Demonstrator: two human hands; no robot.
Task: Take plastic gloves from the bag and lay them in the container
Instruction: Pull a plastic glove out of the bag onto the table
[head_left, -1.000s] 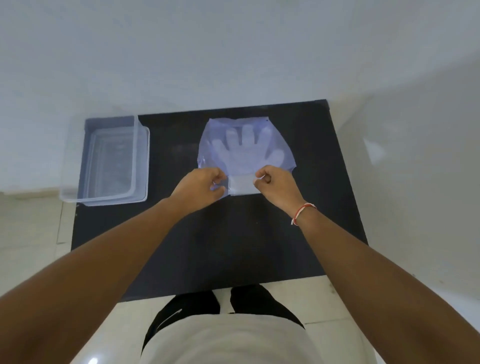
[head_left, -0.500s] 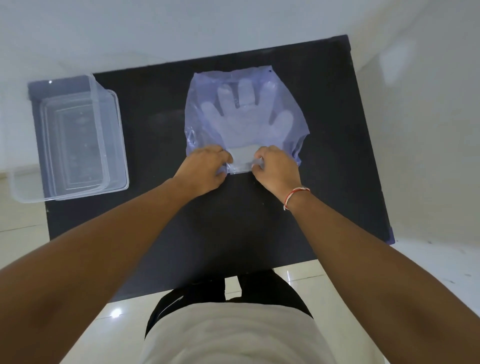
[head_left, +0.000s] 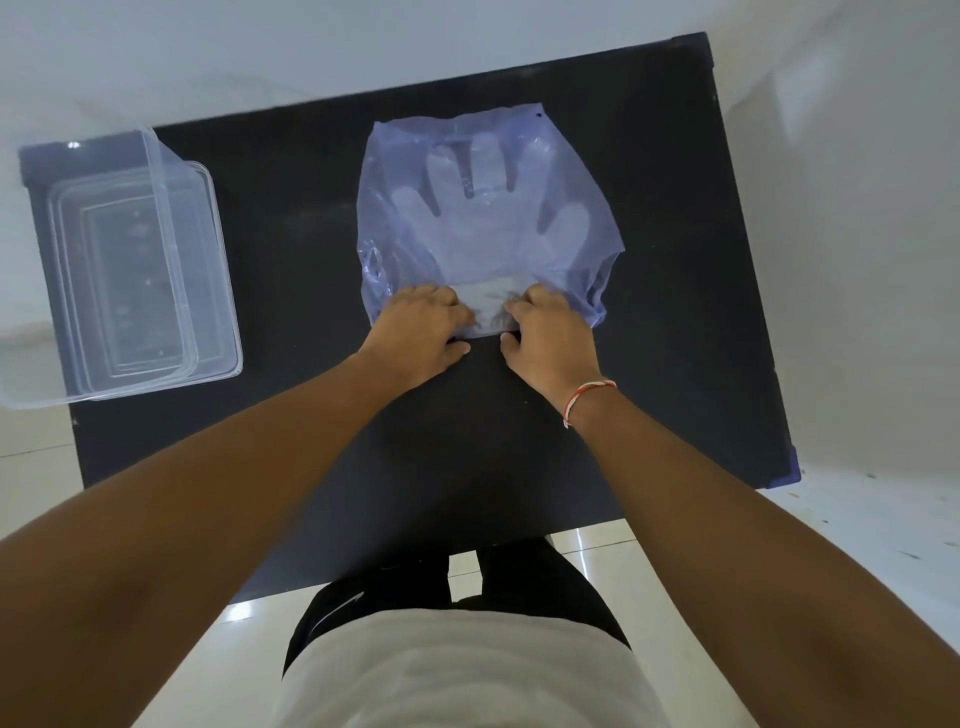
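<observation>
a black tabletop (head_left: 291, 249) carries two things: a translucent bluish plastic bag (head_left: 582, 260) lying flat near the middle, and a clear plastic container (head_left: 208, 270) well apart from it at the left edge, part of it hanging past the tabletop's side. through the bag's film a stack of pale plastic gloves (head_left: 483, 228) shows, flat, with the glove digits spread toward the far end and the cuffs toward the person. both hands are at the near edge of the bag, where the mouth lies. the left hand (head_left: 421, 332) rests knuckles-up on the left part of that edge, its fingers (head_left: 441, 301) curled down and closed onto the film; the right hand (head_left: 550, 338) sits just beside it on the right part, its fingers (head_left: 530, 304) likewise bent and pinching at the bag's edge, the thumb lying on the tabletop below. whether either hand has hold of a glove cuff as well as the bag film cannot be told, since the knuckles hide the tips. between the two hands a whitish strip of the glove cuffs shows at the opening. a red and white thread bracelet (head_left: 587, 397) circles the right wrist. the container holds nothing that can be made out, and its bottom shows only faint specks. the person stands at the near side, on a pale tiled floor (head_left: 597, 543).
</observation>
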